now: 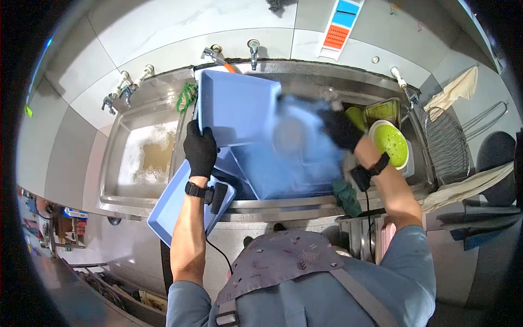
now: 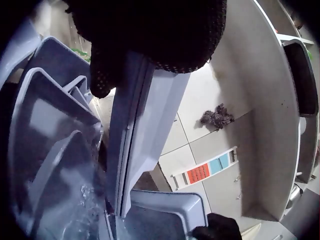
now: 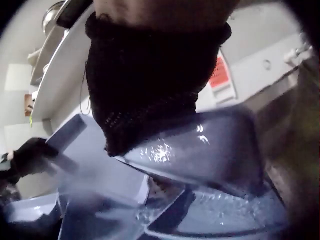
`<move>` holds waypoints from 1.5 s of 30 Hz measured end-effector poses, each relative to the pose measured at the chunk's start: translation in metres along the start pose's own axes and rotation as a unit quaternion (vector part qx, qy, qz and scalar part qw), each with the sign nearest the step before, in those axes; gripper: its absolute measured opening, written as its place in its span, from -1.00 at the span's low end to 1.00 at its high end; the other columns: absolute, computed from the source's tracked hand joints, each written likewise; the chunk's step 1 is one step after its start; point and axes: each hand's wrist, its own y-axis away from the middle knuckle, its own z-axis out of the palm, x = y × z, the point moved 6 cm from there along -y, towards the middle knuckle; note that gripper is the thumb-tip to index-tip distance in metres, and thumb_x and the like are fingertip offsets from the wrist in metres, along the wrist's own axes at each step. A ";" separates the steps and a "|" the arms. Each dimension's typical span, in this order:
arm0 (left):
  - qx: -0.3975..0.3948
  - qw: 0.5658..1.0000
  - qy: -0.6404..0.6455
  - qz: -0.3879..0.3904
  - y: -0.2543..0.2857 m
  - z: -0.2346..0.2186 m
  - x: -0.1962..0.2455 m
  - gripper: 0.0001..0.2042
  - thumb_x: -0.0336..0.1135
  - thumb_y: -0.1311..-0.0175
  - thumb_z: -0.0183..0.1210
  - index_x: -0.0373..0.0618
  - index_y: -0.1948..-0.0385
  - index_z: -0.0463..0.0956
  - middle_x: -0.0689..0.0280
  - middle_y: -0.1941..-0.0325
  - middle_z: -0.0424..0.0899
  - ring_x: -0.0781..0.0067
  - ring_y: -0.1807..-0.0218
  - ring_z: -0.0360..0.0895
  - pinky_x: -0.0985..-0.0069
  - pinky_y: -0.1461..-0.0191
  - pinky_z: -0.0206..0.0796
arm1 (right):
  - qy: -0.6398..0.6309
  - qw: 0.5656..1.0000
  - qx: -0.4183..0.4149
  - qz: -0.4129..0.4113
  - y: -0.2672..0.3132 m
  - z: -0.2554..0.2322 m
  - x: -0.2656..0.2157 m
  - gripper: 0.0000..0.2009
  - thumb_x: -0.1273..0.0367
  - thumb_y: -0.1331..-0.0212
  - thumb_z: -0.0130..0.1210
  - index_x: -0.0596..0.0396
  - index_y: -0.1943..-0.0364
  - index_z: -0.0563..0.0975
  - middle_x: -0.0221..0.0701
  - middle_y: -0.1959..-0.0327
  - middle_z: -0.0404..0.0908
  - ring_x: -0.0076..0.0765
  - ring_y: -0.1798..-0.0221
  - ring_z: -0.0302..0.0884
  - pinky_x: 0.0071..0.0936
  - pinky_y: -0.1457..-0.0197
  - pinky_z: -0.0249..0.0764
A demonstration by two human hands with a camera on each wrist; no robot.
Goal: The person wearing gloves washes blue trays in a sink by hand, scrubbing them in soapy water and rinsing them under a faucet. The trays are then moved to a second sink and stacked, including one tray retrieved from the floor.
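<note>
My gloved left hand (image 1: 200,150) grips light blue trays (image 1: 237,109) by their left edge, tipped up over the middle basin. In the left wrist view the fingers curl over the rims of the trays (image 2: 150,115), pressed together edge-on. The gloved right hand (image 1: 341,128) holds another blue tray (image 3: 200,150) by its rim; it is blurred in the head view and shines wet in the right wrist view. Below both hands, more blue trays (image 2: 55,120) lean in the basin with water in them. One blue tray (image 1: 169,210) rests slanted across the sink's front edge, near the left forearm.
At left, a steel basin (image 1: 122,158) holds foamy, cloudy water. Green netting (image 1: 187,98) hangs on the divider. A lime-green round item (image 1: 391,143) sits in a white container at right, near wire baskets (image 1: 444,144). Faucets (image 1: 253,52) line the wall; a dark green cloth (image 1: 345,197) drapes the front edge.
</note>
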 end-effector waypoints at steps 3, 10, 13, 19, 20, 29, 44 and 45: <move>0.014 0.996 -0.079 0.035 -0.001 0.006 -0.011 -0.75 -0.40 -0.24 0.06 -0.23 0.06 0.43 -0.07 0.36 0.64 -0.05 0.40 0.63 0.14 0.26 0.46 | -0.044 0.991 -0.123 -0.032 -0.001 0.049 -0.031 -0.71 0.18 -0.16 0.06 0.10 0.26 0.61 -0.09 0.31 0.64 0.10 0.26 0.61 -0.05 0.14 0.52; 0.035 0.971 -0.185 0.147 0.019 0.010 0.015 -0.71 -0.35 -0.28 0.10 -0.21 -0.01 0.44 -0.08 0.11 0.61 -0.19 0.10 0.57 0.10 0.05 0.42 | 0.038 0.957 -0.286 -0.043 0.025 0.158 -0.003 -0.77 0.40 -0.11 0.00 0.13 0.19 0.60 -0.01 0.27 0.65 0.12 0.19 0.64 -0.02 0.11 0.54; 0.018 0.973 -0.184 0.139 0.023 0.017 0.012 -0.67 -0.36 -0.27 0.10 -0.25 -0.05 0.45 -0.08 -0.03 0.57 -0.14 0.01 0.55 0.13 -0.03 0.40 | 0.080 0.937 -0.336 -0.054 0.032 0.180 0.010 -0.77 0.45 -0.14 -0.05 0.15 0.18 0.60 -0.05 0.23 0.66 0.09 0.15 0.64 -0.05 0.09 0.55; 0.035 0.968 -0.177 0.173 0.029 0.032 -0.003 -0.73 -0.43 -0.22 0.10 -0.24 0.04 0.45 -0.10 0.15 0.62 -0.15 0.13 0.59 0.12 0.09 0.43 | 0.075 0.944 -0.308 -0.090 0.031 0.202 0.015 -0.76 0.43 -0.16 -0.06 0.14 0.17 0.60 -0.07 0.24 0.67 0.09 0.17 0.65 -0.05 0.12 0.56; 0.038 0.968 -0.177 0.174 0.029 0.031 -0.004 -0.73 -0.43 -0.22 0.10 -0.24 0.04 0.45 -0.10 0.15 0.62 -0.15 0.13 0.59 0.12 0.09 0.43 | 0.065 0.949 -0.295 -0.086 0.031 0.188 0.011 -0.75 0.42 -0.16 -0.06 0.13 0.15 0.59 -0.08 0.24 0.67 0.08 0.17 0.65 -0.05 0.13 0.56; -0.027 0.984 -0.148 0.093 0.023 0.036 -0.030 -0.70 -0.46 -0.23 0.05 -0.27 -0.01 0.43 -0.09 0.14 0.60 -0.17 0.11 0.57 0.14 0.03 0.41 | -0.047 0.996 -0.068 0.012 0.014 0.070 0.021 -0.65 0.17 -0.24 0.04 0.17 0.10 0.54 -0.03 0.15 0.62 0.16 0.11 0.59 -0.06 0.02 0.50; 0.074 0.937 -0.155 0.304 0.049 0.025 0.081 -0.52 -0.58 -0.09 0.06 -0.26 -0.14 0.32 -0.14 -0.03 0.49 -0.23 0.08 0.54 0.08 0.07 0.43 | -0.148 0.924 0.332 0.118 0.001 -0.054 0.017 -0.64 0.15 -0.17 0.14 0.26 0.28 0.55 -0.06 0.36 0.59 0.00 0.26 0.56 -0.16 0.14 0.42; 0.074 0.936 -0.155 0.307 0.053 0.028 0.082 -0.52 -0.58 -0.09 0.06 -0.26 -0.14 0.32 -0.14 -0.03 0.49 -0.23 0.08 0.54 0.08 0.07 0.43 | -0.250 0.895 0.318 0.191 -0.004 -0.049 0.014 -0.68 0.18 -0.16 0.15 0.22 0.29 0.54 -0.10 0.40 0.59 -0.04 0.31 0.57 -0.18 0.17 0.44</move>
